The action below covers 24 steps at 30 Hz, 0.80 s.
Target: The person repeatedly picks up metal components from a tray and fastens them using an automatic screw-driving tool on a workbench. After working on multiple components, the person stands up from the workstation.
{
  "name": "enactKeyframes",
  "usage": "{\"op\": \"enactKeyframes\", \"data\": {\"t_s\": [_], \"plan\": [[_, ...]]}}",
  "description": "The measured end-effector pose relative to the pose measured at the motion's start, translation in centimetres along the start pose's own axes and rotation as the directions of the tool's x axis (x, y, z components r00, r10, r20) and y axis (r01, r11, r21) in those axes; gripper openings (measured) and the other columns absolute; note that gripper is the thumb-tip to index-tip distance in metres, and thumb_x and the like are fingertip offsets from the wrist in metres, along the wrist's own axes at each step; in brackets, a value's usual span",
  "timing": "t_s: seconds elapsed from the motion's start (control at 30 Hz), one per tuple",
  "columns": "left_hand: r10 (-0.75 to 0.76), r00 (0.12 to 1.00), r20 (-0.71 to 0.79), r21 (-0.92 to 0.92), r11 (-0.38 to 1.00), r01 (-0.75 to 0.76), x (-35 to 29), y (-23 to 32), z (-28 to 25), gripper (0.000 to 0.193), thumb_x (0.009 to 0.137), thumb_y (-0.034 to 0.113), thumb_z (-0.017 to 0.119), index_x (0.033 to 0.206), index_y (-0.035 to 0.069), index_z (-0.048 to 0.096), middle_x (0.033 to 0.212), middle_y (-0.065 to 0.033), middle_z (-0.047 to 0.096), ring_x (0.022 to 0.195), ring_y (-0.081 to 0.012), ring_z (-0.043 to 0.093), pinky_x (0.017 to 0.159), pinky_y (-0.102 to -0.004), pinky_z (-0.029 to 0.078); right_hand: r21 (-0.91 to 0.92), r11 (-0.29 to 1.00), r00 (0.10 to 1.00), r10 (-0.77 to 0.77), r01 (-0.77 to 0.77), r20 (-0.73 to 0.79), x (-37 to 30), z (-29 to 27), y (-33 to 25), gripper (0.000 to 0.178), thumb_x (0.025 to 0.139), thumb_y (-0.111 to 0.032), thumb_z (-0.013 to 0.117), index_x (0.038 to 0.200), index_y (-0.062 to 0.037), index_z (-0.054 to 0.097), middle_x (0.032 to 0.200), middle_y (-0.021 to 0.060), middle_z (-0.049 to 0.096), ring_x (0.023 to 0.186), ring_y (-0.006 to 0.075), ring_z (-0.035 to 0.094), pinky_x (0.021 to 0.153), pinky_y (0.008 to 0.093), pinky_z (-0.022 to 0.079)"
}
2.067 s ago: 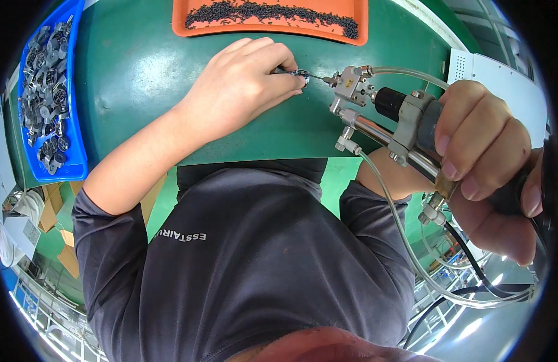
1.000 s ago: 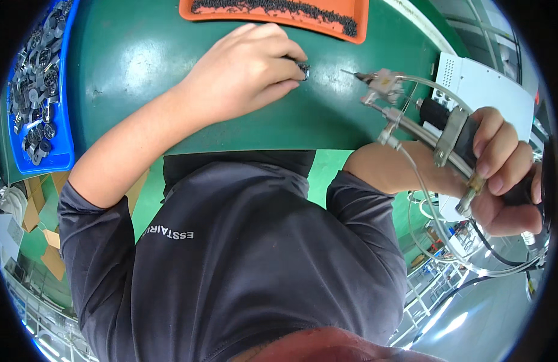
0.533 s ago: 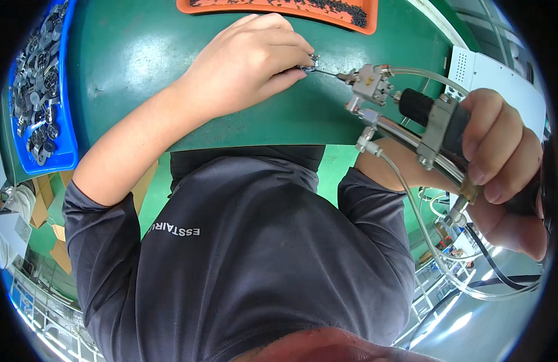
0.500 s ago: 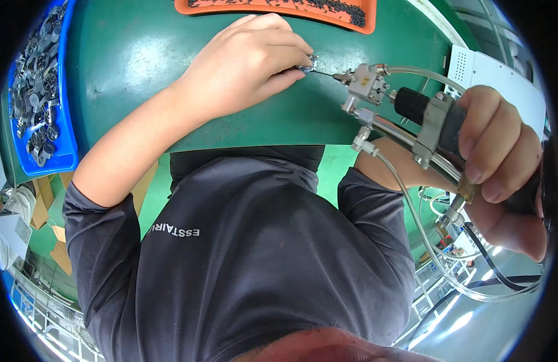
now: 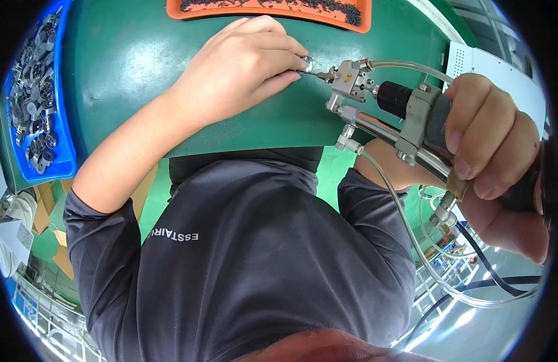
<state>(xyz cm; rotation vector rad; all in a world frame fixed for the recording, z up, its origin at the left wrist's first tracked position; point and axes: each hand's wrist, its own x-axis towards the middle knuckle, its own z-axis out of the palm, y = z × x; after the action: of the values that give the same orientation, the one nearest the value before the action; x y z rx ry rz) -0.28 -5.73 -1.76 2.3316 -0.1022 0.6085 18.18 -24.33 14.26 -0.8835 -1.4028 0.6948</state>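
My left hand (image 5: pixel 242 69) rests over the green table (image 5: pixel 134 78). Its thumb and fingertips pinch a small shiny, dark-and-silver part (image 5: pixel 308 63), mostly hidden by the fingers. On the right, my right hand (image 5: pixel 496 136) wraps round the body of a dispensing gun (image 5: pixel 381 123), a metal valve with a black knob, steel tube and hoses. The gun's thin nozzle (image 5: pixel 325 75) points left and reaches the small part; whether it touches or lies just in front of it, I cannot tell.
A blue bin (image 5: pixel 67 145) full of small grey and black parts stands at the left. An orange tray (image 5: pixel 270 11) with many tiny black pieces lies at the far side. A clear hose (image 5: pixel 390 190) loops down from the gun. Behind my right hand is a white box (image 5: pixel 496 75).
The dispensing gun and my right hand have shifted left, bringing the nozzle closer to my left fingertips. My left hand keeps its pinch on the small part.
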Motion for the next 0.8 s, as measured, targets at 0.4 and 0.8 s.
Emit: {"op": "enactKeyframes", "data": {"t_s": [0.4, 0.8], "plan": [[0.022, 1.0, -0.022, -0.007, 1.0, -0.022, 0.2, 0.2, 0.3, 0.019, 0.078, 0.007, 0.082, 0.096, 0.003, 0.077, 0.104, -0.0058, 0.075, 0.095, -0.0258, 0.068, 0.085, -0.0389, 0.056, -0.05, 0.995, 0.995, 0.09, -0.088, 0.031, -0.7, -1.5, -0.9, 0.039, 0.106, -0.052, 0.048, 0.114, -0.0142, 0.046, 0.076, 0.0016, 0.053, 0.064, 0.0186, 0.053, 0.062, 0.0372, 0.044], [0.05, 0.999, -0.007, 0.013, 0.999, -0.05, 0.0, 0.6, 0.0, 0.016, 0.082, 0.009, 0.079, 0.095, 0.002, 0.074, 0.106, -0.0081, 0.075, 0.089, -0.0261, 0.067, 0.081, -0.0395, 0.054, 0.009, 0.983, 0.972, 0.178, -0.181, 0.157, 4.0, 2.7, 1.3, 0.034, 0.105, -0.048, 0.056, 0.107, -0.0149, 0.047, 0.073, -0.0012, 0.053, 0.063, 0.0156, 0.053, 0.063, 0.0355, 0.043]]}}
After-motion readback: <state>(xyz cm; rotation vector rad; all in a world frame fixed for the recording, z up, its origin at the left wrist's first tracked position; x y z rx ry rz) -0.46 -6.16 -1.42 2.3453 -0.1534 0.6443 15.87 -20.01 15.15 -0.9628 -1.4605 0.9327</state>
